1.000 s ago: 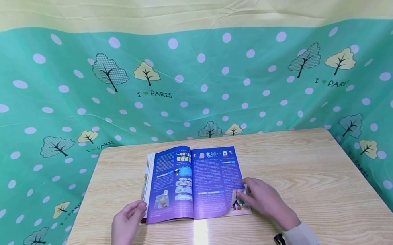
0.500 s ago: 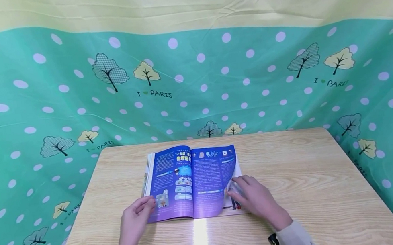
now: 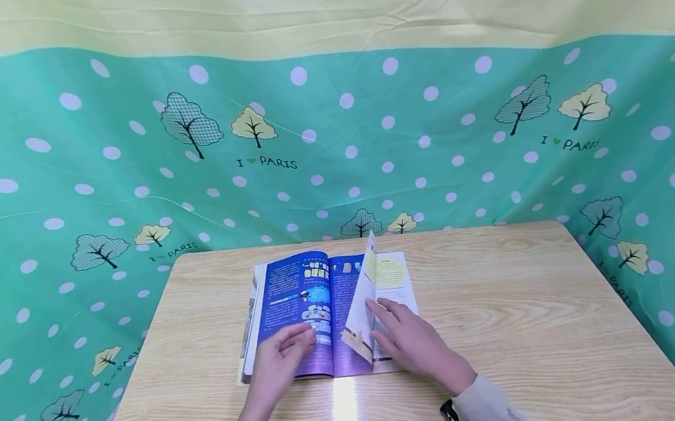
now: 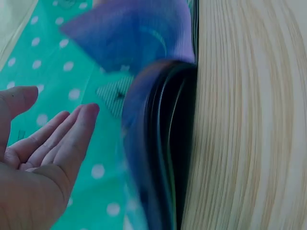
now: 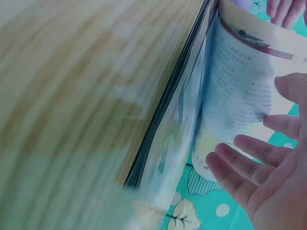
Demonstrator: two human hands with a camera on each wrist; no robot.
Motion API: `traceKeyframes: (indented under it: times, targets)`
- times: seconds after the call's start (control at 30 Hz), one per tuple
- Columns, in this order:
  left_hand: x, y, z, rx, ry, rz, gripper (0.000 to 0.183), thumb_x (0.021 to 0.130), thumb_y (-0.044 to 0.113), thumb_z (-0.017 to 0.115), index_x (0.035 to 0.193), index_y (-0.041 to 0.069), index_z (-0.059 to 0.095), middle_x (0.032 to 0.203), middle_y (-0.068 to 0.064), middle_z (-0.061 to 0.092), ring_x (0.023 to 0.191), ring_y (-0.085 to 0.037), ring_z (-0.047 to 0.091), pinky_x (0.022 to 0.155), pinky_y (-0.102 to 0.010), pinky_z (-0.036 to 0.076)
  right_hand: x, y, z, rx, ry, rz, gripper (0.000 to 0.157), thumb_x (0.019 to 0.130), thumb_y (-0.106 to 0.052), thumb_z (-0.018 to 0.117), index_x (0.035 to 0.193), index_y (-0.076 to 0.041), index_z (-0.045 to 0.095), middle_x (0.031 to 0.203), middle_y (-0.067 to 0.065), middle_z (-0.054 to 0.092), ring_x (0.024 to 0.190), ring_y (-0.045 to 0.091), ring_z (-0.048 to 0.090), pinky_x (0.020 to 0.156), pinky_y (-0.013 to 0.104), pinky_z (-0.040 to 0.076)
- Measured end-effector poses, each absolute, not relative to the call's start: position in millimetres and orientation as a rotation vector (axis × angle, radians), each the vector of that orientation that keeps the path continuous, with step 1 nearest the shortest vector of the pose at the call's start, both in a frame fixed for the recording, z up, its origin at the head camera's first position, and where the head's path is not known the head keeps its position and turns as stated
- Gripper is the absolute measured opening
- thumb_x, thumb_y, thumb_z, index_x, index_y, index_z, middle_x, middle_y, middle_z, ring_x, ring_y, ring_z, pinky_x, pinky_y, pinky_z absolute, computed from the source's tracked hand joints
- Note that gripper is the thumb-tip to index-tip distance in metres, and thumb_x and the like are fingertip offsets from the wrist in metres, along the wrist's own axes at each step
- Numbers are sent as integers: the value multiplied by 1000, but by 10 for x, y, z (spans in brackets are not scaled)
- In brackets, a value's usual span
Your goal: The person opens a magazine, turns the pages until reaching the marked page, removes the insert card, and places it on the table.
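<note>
My magazine [image 3: 283, 282] lies open on the table [image 3: 510, 302]. My right hand [image 3: 414, 342], fingers spread, seems to touch the standing page [image 3: 361, 305]. My left hand [image 3: 276, 363] holds nothing, fingers together. I should push softly so it won't crease.

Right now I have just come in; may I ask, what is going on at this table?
A person has a magazine open on the table. The right hand, fingers extended, is at the back of a raised page, which stands between the two sides, flat on neither. The left hand hovers over the left side and holds nothing. So it looks as if a page is being turned, but this is not finished.
</note>
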State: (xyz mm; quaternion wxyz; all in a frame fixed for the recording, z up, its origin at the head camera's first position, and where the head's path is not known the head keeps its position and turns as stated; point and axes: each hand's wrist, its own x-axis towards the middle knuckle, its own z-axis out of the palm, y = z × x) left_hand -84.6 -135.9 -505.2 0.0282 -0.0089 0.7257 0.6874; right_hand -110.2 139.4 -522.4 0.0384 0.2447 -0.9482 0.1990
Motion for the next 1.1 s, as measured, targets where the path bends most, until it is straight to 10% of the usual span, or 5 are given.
traceKeyframes:
  times: [1.1]
  targets:
    - [-813,-1654,-5089,-331,2254,2130,37,94,0,67,126,-16,57,105,-28,70,82,-28,74,74,-32,62,-1028,1636,-5221,753,-3125,531,77,93,-46,69,152,-7,40,156,20,35,141,38,35,113,56,36]
